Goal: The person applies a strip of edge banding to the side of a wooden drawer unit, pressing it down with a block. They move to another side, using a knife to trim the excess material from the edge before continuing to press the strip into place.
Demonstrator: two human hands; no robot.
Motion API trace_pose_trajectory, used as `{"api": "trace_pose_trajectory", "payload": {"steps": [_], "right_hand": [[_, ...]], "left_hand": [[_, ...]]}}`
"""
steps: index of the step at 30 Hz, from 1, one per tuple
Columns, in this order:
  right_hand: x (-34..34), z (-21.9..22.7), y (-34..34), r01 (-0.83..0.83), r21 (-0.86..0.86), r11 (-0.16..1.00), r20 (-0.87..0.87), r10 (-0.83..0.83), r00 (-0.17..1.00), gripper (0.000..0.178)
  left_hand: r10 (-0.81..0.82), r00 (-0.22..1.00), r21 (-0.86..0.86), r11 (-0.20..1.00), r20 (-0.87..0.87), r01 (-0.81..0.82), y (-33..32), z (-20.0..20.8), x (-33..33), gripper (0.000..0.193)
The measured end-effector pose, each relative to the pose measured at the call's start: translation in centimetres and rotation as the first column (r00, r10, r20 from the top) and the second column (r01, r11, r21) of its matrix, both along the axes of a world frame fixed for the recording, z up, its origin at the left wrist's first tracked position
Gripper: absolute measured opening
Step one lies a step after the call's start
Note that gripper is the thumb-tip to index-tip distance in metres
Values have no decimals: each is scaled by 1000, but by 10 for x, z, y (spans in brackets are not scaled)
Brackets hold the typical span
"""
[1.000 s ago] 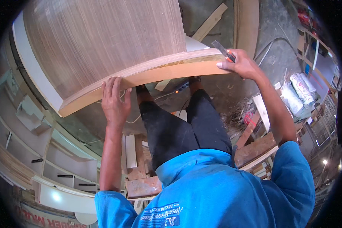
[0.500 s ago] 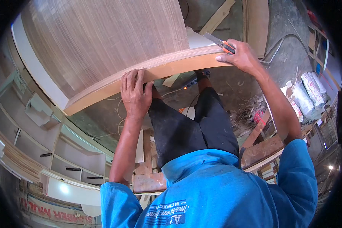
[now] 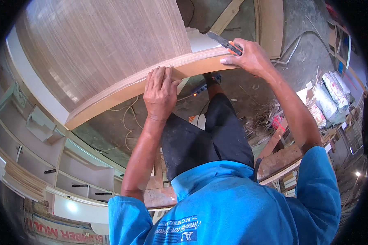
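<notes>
A large wood-grain panel (image 3: 110,36) lies in front of me, its near edge faced with a light tan strip (image 3: 200,68). My left hand (image 3: 160,96) rests on that edge, fingers stretched close together against the strip, tips at the upper corner and thumb out to the right. Farther right, my right hand (image 3: 249,59) is closed round an orange and black utility knife (image 3: 229,45). The knife's blade points up and left, above the panel's right end. The right thumb touches the strip.
Pale cabinet frames (image 3: 84,165) stand at the left. A power strip (image 3: 198,90) and looped cable (image 3: 129,118) lie on the floor by my legs. At the right are wrapped bundles (image 3: 329,96), wood scraps (image 3: 274,114) and a bent metal strip (image 3: 292,51).
My left hand has slid right along the panel's edge, its thumb now raised beside the fingers. The right hand keeps the knife near the right end. The whole view has shifted slightly.
</notes>
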State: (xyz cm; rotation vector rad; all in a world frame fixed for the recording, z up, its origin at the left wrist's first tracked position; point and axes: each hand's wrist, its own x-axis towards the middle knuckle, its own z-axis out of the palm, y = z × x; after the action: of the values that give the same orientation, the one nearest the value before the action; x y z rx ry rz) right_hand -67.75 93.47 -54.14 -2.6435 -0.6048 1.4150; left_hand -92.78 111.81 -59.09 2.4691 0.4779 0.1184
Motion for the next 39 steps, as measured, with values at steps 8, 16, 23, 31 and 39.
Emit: {"api": "trace_pose_trajectory", "payload": {"steps": [8, 16, 23, 31, 39], "right_hand": [[21, 0, -30, 105, 119, 987, -38, -101, 994, 45], [26, -18, -64, 292, 224, 930, -125, -270, 955, 33], [23, -32, -69, 299, 308, 903, -109, -278, 954, 37], [23, -35, -69, 303, 328, 895, -95, -288, 953, 36], [13, -30, -67, 88, 534, 841, 65, -144, 987, 25]], "left_hand": [[-34, 999, 31, 999, 1, 34, 0, 1, 1, 50], [7, 994, -30, 1000, -108, -11, -10, 16, 9, 57], [-169, 975, -101, 983, -143, 155, -37, 16, 44, 68], [-140, 990, -156, 978, 18, 141, -79, -4, 73, 61], [-60, 988, -121, 990, 143, 77, -87, -19, 72, 54]]}}
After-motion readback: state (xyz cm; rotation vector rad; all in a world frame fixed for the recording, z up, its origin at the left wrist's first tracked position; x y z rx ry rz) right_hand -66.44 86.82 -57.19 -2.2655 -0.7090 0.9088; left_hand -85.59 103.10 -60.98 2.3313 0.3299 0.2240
